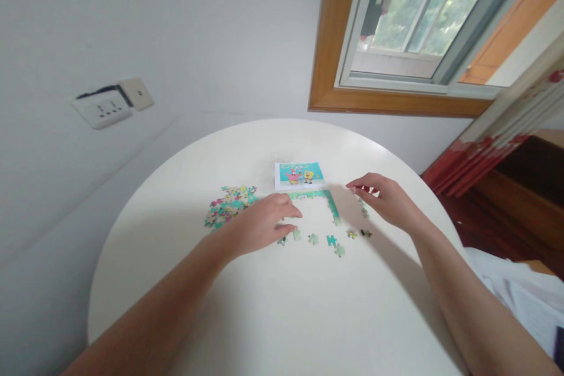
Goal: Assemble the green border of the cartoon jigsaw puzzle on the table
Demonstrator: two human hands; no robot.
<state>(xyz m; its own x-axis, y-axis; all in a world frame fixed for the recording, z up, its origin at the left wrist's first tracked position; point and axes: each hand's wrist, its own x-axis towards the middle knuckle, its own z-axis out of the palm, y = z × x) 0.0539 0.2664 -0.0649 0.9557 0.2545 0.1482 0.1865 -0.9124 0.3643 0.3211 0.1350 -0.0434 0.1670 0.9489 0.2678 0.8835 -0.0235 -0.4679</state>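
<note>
My left hand (267,220) hovers at the left side of a partly joined puzzle border (332,205), thumb and fingers apart with nothing between them. Its thumb tip is close to a pale green puzzle piece (297,235). To the right of the border, my right hand (382,197) has thumb and forefinger drawn together in a pinch; whatever is between them is too small to make out. Below the border lie loose pieces, among them a teal piece (331,240), a pale piece (313,239) and a yellow piece (351,234).
A heap of mixed puzzle pieces (229,205) lies left of my left hand. Behind the border sits a cartoon picture card (299,175). All of this rests on a round white table (273,317) against a wall with a socket (106,107) and a window (409,17).
</note>
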